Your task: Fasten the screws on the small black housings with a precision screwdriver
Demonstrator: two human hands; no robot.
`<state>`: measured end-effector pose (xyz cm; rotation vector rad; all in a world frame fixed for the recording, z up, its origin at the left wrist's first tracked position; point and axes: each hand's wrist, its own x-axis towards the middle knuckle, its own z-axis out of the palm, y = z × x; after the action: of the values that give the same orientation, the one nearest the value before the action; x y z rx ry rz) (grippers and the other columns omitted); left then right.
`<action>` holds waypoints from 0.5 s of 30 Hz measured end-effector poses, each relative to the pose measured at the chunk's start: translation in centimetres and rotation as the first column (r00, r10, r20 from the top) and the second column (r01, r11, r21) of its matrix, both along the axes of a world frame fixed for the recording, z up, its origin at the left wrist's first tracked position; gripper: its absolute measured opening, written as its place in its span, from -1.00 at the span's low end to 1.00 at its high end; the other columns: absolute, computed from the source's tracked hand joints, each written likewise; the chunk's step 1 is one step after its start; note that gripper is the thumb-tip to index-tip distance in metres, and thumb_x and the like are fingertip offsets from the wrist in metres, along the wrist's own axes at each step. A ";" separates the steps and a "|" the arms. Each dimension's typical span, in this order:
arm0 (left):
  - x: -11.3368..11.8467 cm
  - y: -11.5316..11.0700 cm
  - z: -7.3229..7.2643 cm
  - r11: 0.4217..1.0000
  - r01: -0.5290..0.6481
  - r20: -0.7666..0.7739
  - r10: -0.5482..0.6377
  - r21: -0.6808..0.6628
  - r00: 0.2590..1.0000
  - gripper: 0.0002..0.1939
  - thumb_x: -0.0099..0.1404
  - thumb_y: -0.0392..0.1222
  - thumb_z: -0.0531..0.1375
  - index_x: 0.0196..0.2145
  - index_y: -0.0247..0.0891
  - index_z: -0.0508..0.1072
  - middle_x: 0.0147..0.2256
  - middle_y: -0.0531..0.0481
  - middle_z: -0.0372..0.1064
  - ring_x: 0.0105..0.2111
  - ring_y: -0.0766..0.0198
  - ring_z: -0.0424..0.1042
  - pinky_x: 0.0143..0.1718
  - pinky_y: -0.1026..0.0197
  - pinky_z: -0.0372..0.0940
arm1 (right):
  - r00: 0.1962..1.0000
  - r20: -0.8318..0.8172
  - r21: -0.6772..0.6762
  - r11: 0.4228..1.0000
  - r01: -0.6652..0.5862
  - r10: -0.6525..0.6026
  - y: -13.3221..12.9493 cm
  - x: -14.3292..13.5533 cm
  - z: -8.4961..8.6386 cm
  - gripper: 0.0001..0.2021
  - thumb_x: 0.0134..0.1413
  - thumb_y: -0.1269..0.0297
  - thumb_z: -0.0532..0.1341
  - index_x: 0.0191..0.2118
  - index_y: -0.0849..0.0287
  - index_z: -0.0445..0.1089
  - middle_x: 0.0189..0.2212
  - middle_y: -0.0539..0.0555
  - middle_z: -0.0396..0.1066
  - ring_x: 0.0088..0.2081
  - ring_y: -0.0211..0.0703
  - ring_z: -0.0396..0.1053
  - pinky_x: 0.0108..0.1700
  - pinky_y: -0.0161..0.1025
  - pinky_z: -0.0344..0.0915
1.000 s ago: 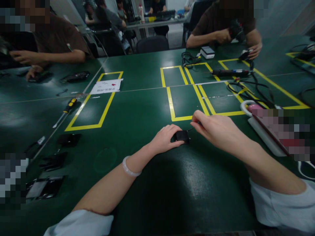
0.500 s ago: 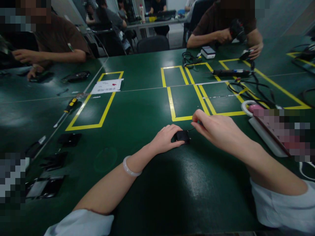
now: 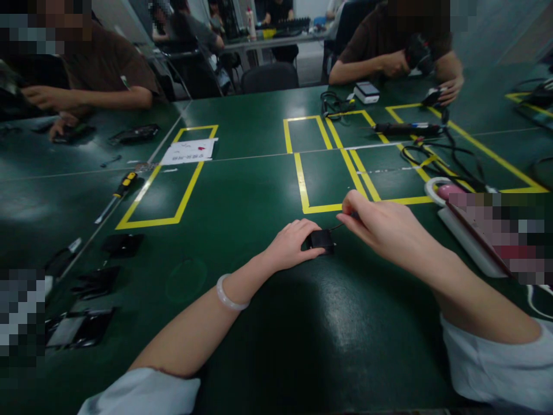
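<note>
A small black box-shaped part point(image 3: 322, 239) with tiny metal pins or screws at its right side lies on the green table. My left hand point(image 3: 291, 245) grips it from the left, thumb on the near side and fingers on the far side. To its right, my right hand point(image 3: 378, 227) is closed in a pinch around a thin dark rod point(image 3: 336, 227). The rod points left, and its end is at or very near the far right corner of the black part. My fingers hide the rest of the rod, so its kind is unclear.
A yellow-black screwdriver point(image 3: 125, 184) and several black parts point(image 3: 123, 245) lie at left. Yellow tape outlines point(image 3: 302, 184) and a paper sheet point(image 3: 190, 151) mark the table. Cables point(image 3: 453, 155) and a tape roll point(image 3: 433, 190) lie right. Two co-workers sit opposite; one holds a power drill point(image 3: 418, 55).
My right hand has shifted very slightly right, with a little more of the rod's reach showing. My left hand and the black part stay in place.
</note>
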<state>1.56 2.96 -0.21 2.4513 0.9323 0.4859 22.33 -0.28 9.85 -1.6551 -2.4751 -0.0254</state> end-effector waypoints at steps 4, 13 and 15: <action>0.0 -0.1 0.0 1.000 -0.005 0.005 0.005 -0.004 1.000 -0.60 0.31 0.08 0.15 -0.01 -0.21 0.32 -0.07 -0.10 0.35 -0.07 0.09 0.33 -0.03 0.05 0.24 | 0.996 -0.067 0.038 0.998 -0.049 0.051 0.1 0.2 -0.1 -0.85 0.25 0.21 0.03 -0.24 0.15 0.27 -0.47 0.02 0.43 -0.48 -0.20 0.33 -0.48 -0.29 -0.04; 0.0 0.0 0.1 1.000 0.003 0.011 -0.003 -0.016 1.000 -0.60 0.31 0.09 0.15 -0.02 -0.20 0.31 -0.06 -0.10 0.35 -0.06 0.09 0.33 -0.02 0.05 0.24 | 0.992 0.126 0.019 0.999 0.027 -0.029 0.1 -0.1 0.3 -0.72 0.28 0.09 -0.02 -0.25 0.13 0.31 -0.51 0.05 0.46 -0.50 -0.13 0.37 -0.51 -0.26 -0.15; 0.0 0.0 0.1 1.000 0.005 0.014 -0.005 -0.021 1.000 -0.60 0.31 0.09 0.15 -0.02 -0.20 0.32 -0.06 -0.10 0.35 -0.06 0.09 0.33 -0.01 0.04 0.24 | 0.987 0.155 0.019 0.999 0.041 -0.043 0.1 -0.1 0.3 -0.73 0.29 0.12 -0.04 -0.22 0.14 0.32 -0.51 0.06 0.46 -0.51 -0.12 0.37 -0.51 -0.25 -0.17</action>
<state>1.53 2.98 -0.08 2.4275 0.9206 0.4887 22.19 -0.17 10.13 -1.7614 -2.5428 -0.1857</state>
